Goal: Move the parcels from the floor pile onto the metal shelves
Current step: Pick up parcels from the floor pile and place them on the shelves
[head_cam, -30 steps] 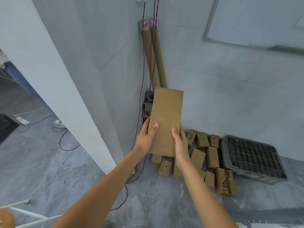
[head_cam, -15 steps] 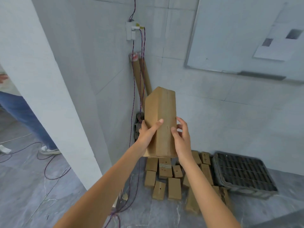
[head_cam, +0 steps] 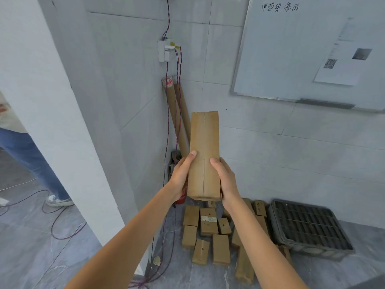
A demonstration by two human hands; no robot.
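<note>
while upright above the floor pile (head_cam: 210, 230), the long cardboard parcel (head_cam: 205, 151) is gripped low by left hand (head_cam: 180, 178) and right hand (head_cam: 225, 178), fingers wrapped around its sides.

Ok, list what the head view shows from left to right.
Another person's jeans leg → white pillar → left hand → held parcel → right hand → black crate.

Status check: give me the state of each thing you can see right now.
Parcel: upright, off the floor, held at its lower half.
Left hand: grips the parcel's left side.
Right hand: grips its right side.
Floor pile: parcels lying flat.
Crate: on floor beside the pile.
</note>
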